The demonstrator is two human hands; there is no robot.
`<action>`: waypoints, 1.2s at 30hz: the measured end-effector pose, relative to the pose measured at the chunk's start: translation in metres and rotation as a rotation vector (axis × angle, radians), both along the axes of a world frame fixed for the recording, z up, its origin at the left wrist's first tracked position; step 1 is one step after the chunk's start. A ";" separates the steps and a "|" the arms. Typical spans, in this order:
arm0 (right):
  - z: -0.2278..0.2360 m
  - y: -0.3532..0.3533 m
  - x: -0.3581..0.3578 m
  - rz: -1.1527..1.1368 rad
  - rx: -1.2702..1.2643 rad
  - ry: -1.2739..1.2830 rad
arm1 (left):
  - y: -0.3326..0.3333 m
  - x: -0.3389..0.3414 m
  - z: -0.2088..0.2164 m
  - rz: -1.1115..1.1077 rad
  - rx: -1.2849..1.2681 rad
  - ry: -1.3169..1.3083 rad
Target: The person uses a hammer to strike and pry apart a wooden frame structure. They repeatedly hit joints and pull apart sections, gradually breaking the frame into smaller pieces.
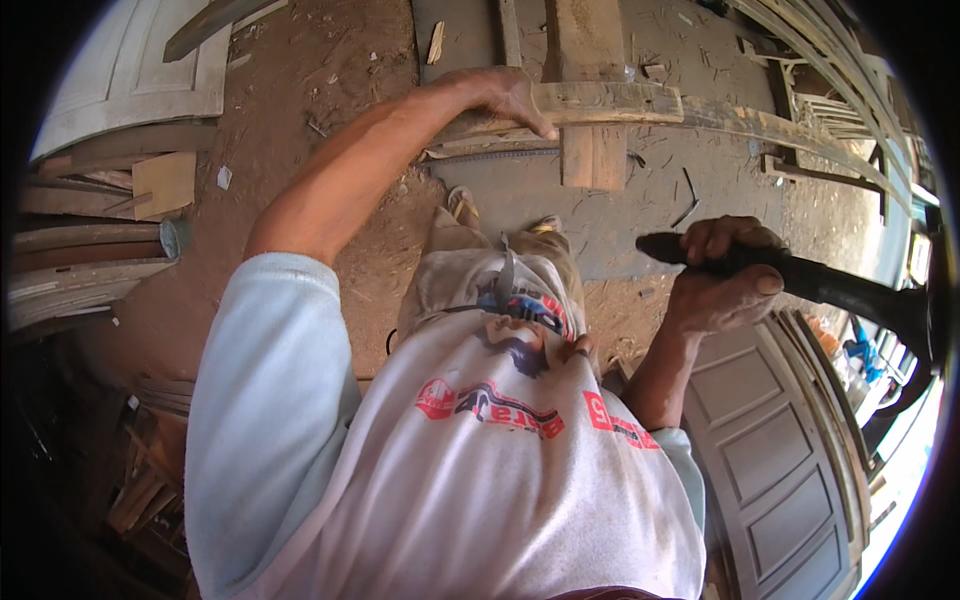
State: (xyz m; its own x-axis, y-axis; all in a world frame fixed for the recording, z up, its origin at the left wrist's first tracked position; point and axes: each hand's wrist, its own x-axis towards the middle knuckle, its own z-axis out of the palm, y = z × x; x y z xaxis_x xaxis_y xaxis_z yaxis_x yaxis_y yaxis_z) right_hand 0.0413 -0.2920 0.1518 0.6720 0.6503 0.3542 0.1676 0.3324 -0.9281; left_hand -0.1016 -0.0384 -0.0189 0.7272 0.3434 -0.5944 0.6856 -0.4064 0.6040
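The left hand (508,97), at upper centre of the frame, is bent round the left end of the block (615,100), thumb on the near side, other fingers largely hidden. The block lies across the plank (592,162). At right, the right hand (722,268) is closed firmly round the black handle of what looks like a hammer (845,287), held clear of the wood. For a clean blow, it would be best to press the block flat, keep the left thumb well aside and swing squarely.
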 end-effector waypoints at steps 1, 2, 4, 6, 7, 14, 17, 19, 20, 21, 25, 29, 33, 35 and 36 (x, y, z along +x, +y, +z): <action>-0.015 0.002 0.001 0.019 0.077 -0.042 | -0.001 -0.001 0.002 0.005 -0.006 -0.029; -0.048 -0.012 0.007 -0.002 -0.169 -0.252 | -0.002 -0.001 0.007 0.004 -0.017 -0.064; -0.105 -0.032 0.008 0.055 -0.791 -0.356 | -0.002 0.000 0.009 -0.025 -0.024 -0.076; -0.130 -0.022 -0.002 0.139 -1.103 -0.293 | 0.006 0.006 0.007 -0.082 0.000 -0.039; -0.135 -0.017 -0.004 0.148 -1.050 -0.346 | 0.005 0.008 0.008 -0.067 0.047 -0.021; -0.106 -0.028 -0.029 0.183 -0.993 -0.356 | 0.008 -0.007 -0.018 -0.021 0.084 -0.087; -0.079 -0.032 -0.037 0.098 -0.741 -0.351 | 0.013 -0.004 -0.020 -0.020 0.060 -0.031; -0.067 -0.033 -0.032 0.042 -0.476 -0.225 | 0.003 0.004 0.003 -0.037 0.032 0.071; -0.075 -0.034 -0.023 0.035 -0.328 -0.162 | 0.001 0.002 0.001 -0.037 0.043 0.066; -0.079 -0.032 -0.014 0.007 -0.169 -0.103 | 0.004 0.005 0.004 -0.053 0.068 0.053; -0.139 -0.030 0.002 0.165 -1.016 -0.251 | 0.011 0.002 -0.013 -0.077 0.068 -0.017; -0.141 -0.022 -0.012 0.152 -0.993 -0.136 | 0.025 -0.006 -0.036 -0.023 0.177 -0.076; -0.122 -0.026 -0.017 0.177 -0.951 -0.073 | 0.006 0.003 0.003 -0.050 0.039 0.097; -0.117 -0.022 -0.021 0.164 -0.887 0.047 | 0.007 0.003 0.005 -0.045 0.039 0.073; -0.116 -0.023 -0.024 0.157 -0.865 0.107 | 0.006 0.003 0.001 -0.042 0.041 0.076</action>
State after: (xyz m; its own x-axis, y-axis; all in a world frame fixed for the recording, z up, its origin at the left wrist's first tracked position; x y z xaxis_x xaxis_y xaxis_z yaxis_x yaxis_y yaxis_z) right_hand 0.0172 -0.3151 0.0363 0.5541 0.7489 -0.3637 0.0773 -0.4813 -0.8732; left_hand -0.0982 -0.0329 -0.0181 0.6947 0.3391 -0.6344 0.7108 -0.4588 0.5331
